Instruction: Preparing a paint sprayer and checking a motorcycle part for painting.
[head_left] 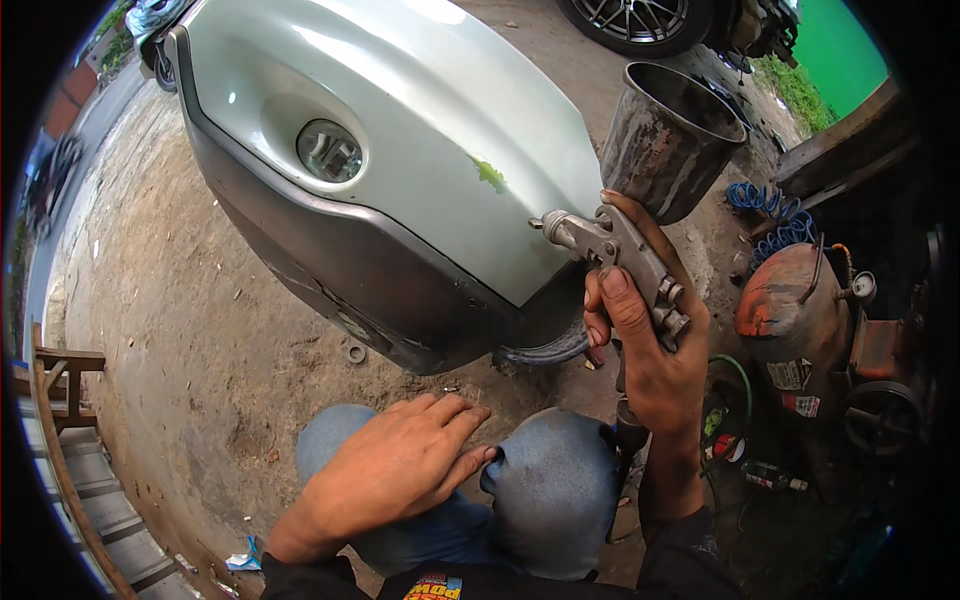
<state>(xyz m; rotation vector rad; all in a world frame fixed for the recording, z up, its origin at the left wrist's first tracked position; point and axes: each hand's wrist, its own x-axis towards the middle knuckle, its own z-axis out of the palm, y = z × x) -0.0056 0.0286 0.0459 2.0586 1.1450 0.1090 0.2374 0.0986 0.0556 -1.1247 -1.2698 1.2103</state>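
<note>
My right hand is closed around a metal spray gun, its thumb and fingers wrapped about the body. A stained, open-topped cup sits on top of the gun. The nozzle points left, toward a silver-green car bumper with a dark lower part. A bright green patch shows on the painted surface near the nozzle. A round fog lamp is set in the bumper. My left hand lies over my knees with its fingers stretched out, holding nothing.
An orange-rusted air compressor tank stands at the right, with a coiled blue hose behind it. Bottles lie near it. A car wheel is at the top. At the lower left is a wooden frame.
</note>
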